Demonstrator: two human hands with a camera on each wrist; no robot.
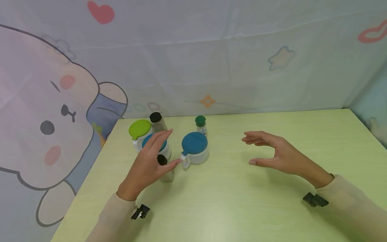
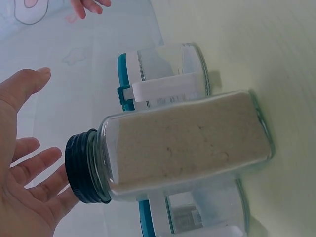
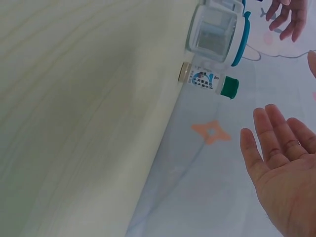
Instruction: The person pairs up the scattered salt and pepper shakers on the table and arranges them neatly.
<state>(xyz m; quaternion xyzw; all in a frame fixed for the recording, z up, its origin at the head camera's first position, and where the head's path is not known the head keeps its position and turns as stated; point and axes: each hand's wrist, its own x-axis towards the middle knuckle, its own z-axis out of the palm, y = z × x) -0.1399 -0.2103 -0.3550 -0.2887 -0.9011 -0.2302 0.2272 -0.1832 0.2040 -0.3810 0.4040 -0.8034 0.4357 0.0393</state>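
Note:
My left hand point(image 1: 146, 164) hovers over a square glass jar point(image 1: 168, 176) with a black screw cap, thumb and fingers spread apart. The left wrist view shows this jar point(image 2: 187, 148) upright on the table, filled with beige powder. Those fingers pass beside or behind its cap; contact is unclear. Just right of the left thumb stands a blue-lidded glass pot point(image 1: 195, 143) with a white handle. Another blue-lidded pot point(image 1: 167, 153) is partly hidden by the left hand. Over the right part of the table, my right hand point(image 1: 273, 153) is in the air, holding nothing, its thumb apart from the fingers.
Behind the left hand stand a green-lidded pot point(image 1: 140, 128) and a second black-capped jar point(image 1: 158, 124). A small green-capped bottle point(image 1: 201, 126) is behind the right-hand blue-lidded pot. A printed cloth point(image 1: 187, 67) hangs along the back edge of the pale table point(image 1: 229, 208).

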